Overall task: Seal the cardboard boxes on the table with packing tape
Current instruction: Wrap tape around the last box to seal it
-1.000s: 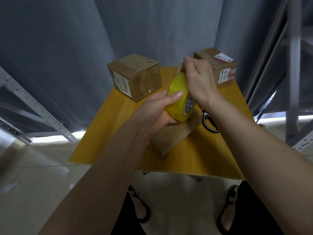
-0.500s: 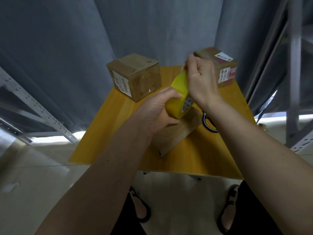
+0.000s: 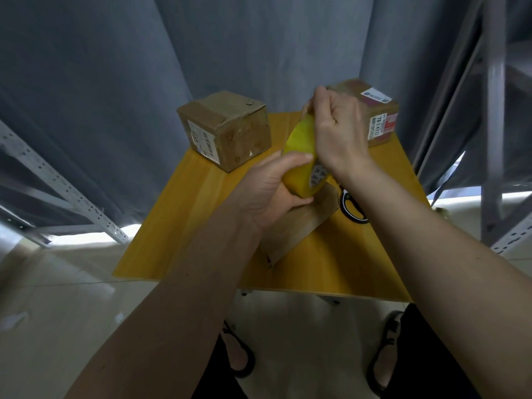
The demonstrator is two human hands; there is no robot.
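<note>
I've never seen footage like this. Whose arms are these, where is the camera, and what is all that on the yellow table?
No machine here: these are a person's two bare arms, filmed by a wide-angle camera worn on their head, looking forward and down. That is why you also see their sandalled feet at the bottom.

The left hand grips a roll of yellow packing tape from below. The right hand is curled at the roll's top edge, apparently picking at the tape's end; the end itself is hidden.

On the yellow table stand a cardboard box at the back left and a labelled box at the back right. A third box lies under the hands, and beside it is a black ring-shaped object, partly hidden.
</note>
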